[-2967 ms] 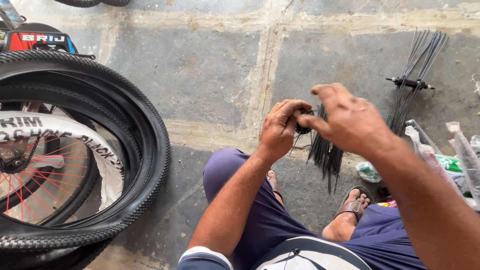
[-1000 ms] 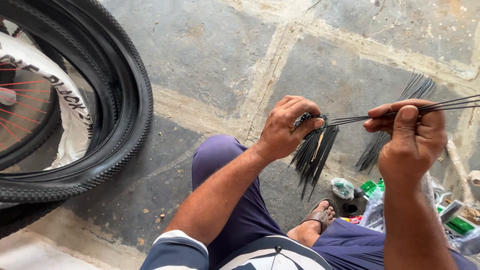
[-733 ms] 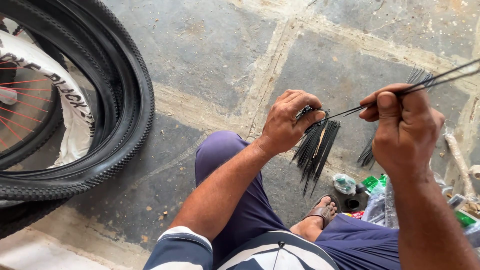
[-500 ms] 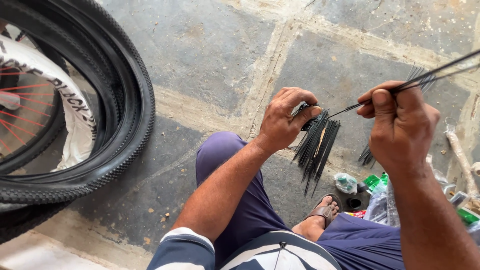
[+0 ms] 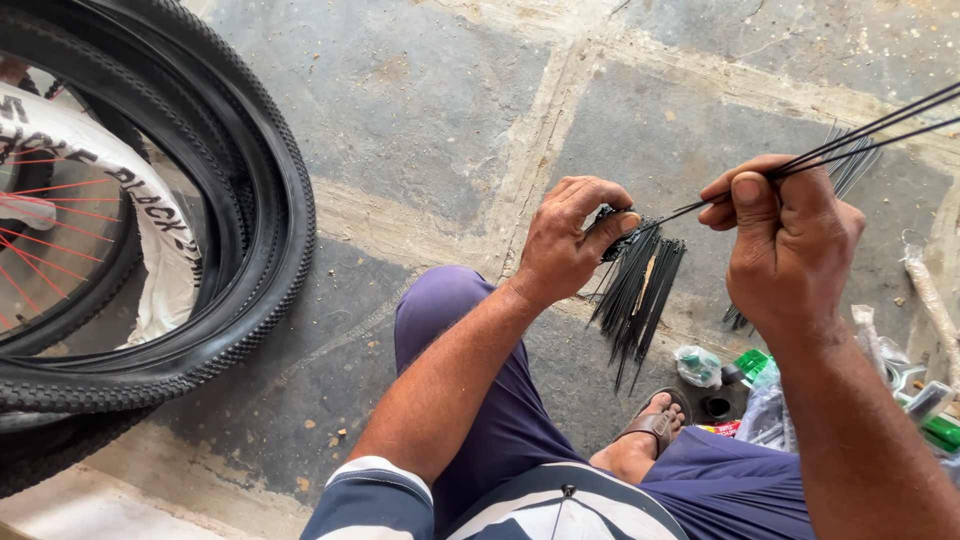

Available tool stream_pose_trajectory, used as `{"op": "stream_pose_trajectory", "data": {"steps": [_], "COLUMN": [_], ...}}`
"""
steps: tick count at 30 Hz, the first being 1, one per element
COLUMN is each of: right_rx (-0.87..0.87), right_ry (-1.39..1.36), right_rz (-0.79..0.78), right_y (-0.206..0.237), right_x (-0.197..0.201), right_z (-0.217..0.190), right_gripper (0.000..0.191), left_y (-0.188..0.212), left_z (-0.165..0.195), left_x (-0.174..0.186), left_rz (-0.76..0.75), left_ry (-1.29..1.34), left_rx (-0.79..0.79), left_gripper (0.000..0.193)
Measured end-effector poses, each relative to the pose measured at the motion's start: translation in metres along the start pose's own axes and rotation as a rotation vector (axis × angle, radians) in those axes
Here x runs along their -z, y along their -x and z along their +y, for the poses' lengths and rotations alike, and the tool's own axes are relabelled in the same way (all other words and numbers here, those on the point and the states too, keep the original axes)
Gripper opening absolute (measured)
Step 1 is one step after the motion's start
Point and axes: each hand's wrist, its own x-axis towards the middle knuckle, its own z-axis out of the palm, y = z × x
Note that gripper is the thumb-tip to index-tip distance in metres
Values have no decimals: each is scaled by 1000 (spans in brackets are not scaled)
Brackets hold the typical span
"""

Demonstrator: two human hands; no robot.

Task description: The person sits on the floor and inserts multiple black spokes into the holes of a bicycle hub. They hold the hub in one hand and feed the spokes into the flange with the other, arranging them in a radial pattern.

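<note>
The fingers (image 5: pixel 590 205) of the left hand (image 5: pixel 565 240) were curled tight round the gathered heads of a spoke bundle (image 5: pixel 635 290) at centre frame, so the loose black ends fanned downward, free of the grip. The right hand (image 5: pixel 790 245), at right of centre, had thumb pressed to forefinger, pinching a few spokes (image 5: pixel 860 135) that ran from the bundle's head up to the upper right edge; that pinch appeared to keep them separate from the rest. More spokes (image 5: pixel 850 165) lay on the stone floor (image 5: pixel 400 90) behind the right hand. Black tyres (image 5: pixel 250 200) leaned at left, over a rim with red spokes. Small bottles (image 5: pixel 745 370) sat lower right, beside a sandalled foot (image 5: pixel 650 435).
</note>
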Motion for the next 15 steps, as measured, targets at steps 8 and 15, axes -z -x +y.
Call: {"op": "stream_pose_trajectory", "data": {"steps": [8, 15], "right_rx": [33, -18], "right_ry": [258, 509], "right_rz": [-145, -265], "right_y": [-16, -11], "right_x": [-4, -10], "right_z": [-8, 11], "right_gripper": [19, 21], "left_y": [-1, 1], "left_z": [-3, -4], "left_x": [-2, -8], "left_rz": [-11, -52], "left_ry": [3, 20], "left_rx": [12, 0], "left_gripper": [18, 16]}}
